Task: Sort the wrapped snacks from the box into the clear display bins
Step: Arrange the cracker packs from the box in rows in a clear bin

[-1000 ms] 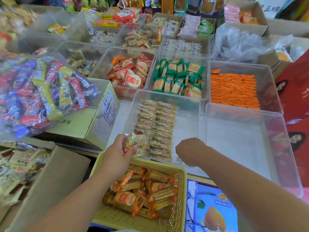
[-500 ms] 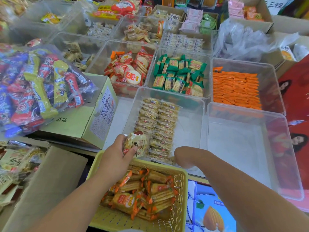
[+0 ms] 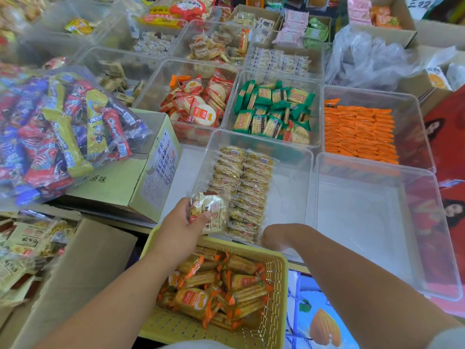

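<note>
My left hand (image 3: pixel 180 226) grips a small stack of clear-wrapped pale snacks (image 3: pixel 210 212) just outside the near left corner of a clear bin (image 3: pixel 289 177). That bin holds two neat rows of the same wrapped snacks (image 3: pixel 242 187). My right hand (image 3: pixel 273 238) is bent down at the bin's near edge by the last packets in the rows; its fingers are hidden, so I cannot tell whether it holds anything. An open cardboard box (image 3: pixel 15 255) with similar wrapped snacks sits at the lower left.
A yellow basket (image 3: pixel 280 275) of orange-wrapped biscuits sits below my hands. An empty clear bin (image 3: pixel 377 222) stands to the right. Filled bins lie behind: red packs (image 3: pixel 198 107), green packs (image 3: pixel 274 112), orange packs (image 3: pixel 359 132). A bag of colourful bars (image 3: pixel 57 132) rests on a carton at left.
My right hand has dropped lower over the bin's near edge, towards the end of the snack rows. My left hand stays beside the bin, still gripping the stack.
</note>
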`<action>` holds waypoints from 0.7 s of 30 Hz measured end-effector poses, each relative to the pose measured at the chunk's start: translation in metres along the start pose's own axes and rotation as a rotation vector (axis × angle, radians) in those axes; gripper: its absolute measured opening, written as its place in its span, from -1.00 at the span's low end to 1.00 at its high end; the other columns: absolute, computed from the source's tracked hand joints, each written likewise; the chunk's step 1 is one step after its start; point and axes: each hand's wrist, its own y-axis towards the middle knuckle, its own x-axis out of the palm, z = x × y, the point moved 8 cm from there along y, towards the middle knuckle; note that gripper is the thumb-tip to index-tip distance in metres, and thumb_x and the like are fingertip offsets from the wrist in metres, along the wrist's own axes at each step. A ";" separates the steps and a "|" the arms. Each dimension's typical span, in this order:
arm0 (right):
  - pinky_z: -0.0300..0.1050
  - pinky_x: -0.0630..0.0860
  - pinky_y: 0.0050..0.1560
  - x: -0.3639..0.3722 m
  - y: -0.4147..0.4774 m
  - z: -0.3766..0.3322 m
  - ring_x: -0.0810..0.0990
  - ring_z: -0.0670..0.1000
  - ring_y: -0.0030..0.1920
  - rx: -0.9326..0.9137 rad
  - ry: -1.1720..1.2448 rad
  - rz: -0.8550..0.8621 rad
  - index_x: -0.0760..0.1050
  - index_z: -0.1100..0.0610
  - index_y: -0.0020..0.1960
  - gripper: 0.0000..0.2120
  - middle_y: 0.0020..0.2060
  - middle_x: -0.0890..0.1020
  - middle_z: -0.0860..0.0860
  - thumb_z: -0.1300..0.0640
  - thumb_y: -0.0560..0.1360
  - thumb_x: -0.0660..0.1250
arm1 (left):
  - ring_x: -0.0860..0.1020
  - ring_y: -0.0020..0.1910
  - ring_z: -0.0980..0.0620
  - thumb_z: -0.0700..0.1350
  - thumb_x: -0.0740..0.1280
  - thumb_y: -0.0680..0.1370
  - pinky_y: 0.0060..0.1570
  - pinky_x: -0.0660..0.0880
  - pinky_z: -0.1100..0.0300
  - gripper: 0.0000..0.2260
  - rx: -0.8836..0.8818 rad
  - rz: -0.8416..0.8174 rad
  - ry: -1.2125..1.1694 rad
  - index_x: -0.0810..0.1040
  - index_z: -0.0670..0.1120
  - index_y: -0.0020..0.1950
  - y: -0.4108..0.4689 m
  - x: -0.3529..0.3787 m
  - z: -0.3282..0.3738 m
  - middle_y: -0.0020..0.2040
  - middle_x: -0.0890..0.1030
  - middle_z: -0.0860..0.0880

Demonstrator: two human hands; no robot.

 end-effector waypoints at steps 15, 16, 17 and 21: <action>0.02 0.63 0.16 -0.081 -0.135 -0.056 0.64 -0.09 0.15 -0.515 1.116 0.504 0.52 -0.29 0.27 -0.69 0.15 0.67 -0.12 -0.30 0.55 0.28 | 0.63 -0.17 0.29 0.23 0.43 0.41 -0.27 0.47 0.39 -0.70 0.150 -0.141 -0.182 0.43 0.42 0.09 -0.018 0.024 0.076 -0.10 0.65 0.33; 0.08 0.61 0.18 -0.082 -0.138 -0.057 0.65 -0.09 0.13 -0.537 1.098 0.547 0.53 -0.30 0.22 -0.70 0.12 0.68 -0.14 -0.32 0.53 0.29 | 0.64 -0.09 0.28 0.24 0.46 0.39 -0.20 0.50 0.38 -0.63 0.183 -0.196 -0.143 0.43 0.38 0.14 -0.022 0.031 0.082 -0.03 0.65 0.31; 0.14 0.58 0.21 -0.083 -0.140 -0.054 0.66 -0.09 0.13 -0.539 1.088 0.594 0.53 -0.26 0.22 -0.68 0.11 0.68 -0.15 -0.32 0.52 0.31 | 0.63 0.00 0.27 0.24 0.47 0.38 -0.09 0.54 0.31 -0.57 0.212 -0.246 -0.102 0.42 0.36 0.20 -0.025 0.036 0.086 0.04 0.64 0.30; 0.13 0.54 0.25 -0.079 -0.139 -0.038 0.63 -0.03 0.17 -0.579 1.078 0.626 0.53 -0.13 0.26 -0.51 0.10 0.68 -0.09 -0.34 0.44 0.40 | 0.49 0.23 0.41 0.16 0.45 0.43 0.19 0.45 0.21 -0.38 0.232 -0.400 0.004 0.24 0.59 0.34 -0.030 0.049 0.087 0.28 0.47 0.49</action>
